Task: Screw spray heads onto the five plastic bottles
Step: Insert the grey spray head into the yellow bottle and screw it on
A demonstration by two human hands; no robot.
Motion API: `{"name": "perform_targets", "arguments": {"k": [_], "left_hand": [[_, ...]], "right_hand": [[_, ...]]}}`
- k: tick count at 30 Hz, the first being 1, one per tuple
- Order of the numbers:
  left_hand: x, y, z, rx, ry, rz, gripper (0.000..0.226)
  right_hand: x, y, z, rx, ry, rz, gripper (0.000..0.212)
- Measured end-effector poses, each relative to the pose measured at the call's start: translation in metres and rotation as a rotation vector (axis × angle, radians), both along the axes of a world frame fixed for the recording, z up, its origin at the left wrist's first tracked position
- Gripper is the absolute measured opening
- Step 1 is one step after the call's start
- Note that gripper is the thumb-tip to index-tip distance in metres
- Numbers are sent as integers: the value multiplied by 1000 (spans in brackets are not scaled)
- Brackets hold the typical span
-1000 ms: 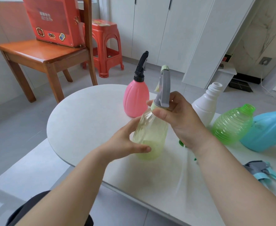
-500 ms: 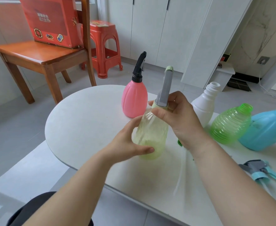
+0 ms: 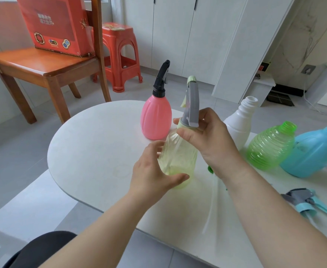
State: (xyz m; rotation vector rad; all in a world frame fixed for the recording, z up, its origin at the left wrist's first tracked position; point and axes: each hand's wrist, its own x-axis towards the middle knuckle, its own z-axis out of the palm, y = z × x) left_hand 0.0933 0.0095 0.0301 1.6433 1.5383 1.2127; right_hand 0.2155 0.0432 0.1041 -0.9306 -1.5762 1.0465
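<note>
Left hand point(image 3: 151, 171) fingers wrapped on pale yellow bottle point(image 3: 178, 157), standing on white surface point(image 3: 93, 144) before pink bottle point(image 3: 156, 120). Right hand point(image 3: 211, 140) fingers pinch grey spray head point(image 3: 192, 105) at its neck. White, green, blue bottles right, uncapped.

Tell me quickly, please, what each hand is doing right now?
Left hand: curled around the yellow bottle, steadying its lower body.
Right hand: closed on the collar of the grey spray head.
</note>
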Motion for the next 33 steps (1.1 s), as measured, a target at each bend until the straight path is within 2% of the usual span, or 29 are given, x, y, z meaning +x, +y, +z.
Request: {"name": "perform_targets", "arguments": {"k": [2,4,6,10,17,19,23,25,29,33], "left_hand": [[-8,3,4,-33,-24,-121,83],[-17,7,10,-73,-64,-299,81],[-22,11,12,-128,-96,-379,78],[-22,16,3,-125,-133,-323,81],[-11,12,-4,-62,-100,-171,76],[-11,11,-2,-68,-91,-177,77],[-15,14,1,-120,-67,-268,79],[-16,15,-1,-138,-82,-295,84],[-14,18,-5,-142,-71,-266,86],[-12,19,-7,-116,-49,-201,82]], "right_hand": [[4,2,4,-50,31,86,27],[7,4,9,-99,29,224,24],[7,5,13,-126,-14,309,22],[4,6,17,-120,-59,296,23],[-7,-9,-2,123,-148,-104,28],[-3,-7,5,57,-151,-65,26],[9,7,31,-166,-279,283,17],[9,10,34,-207,-297,356,13],[4,5,23,-152,-218,260,13],[1,1,11,-44,-221,99,13]]}}
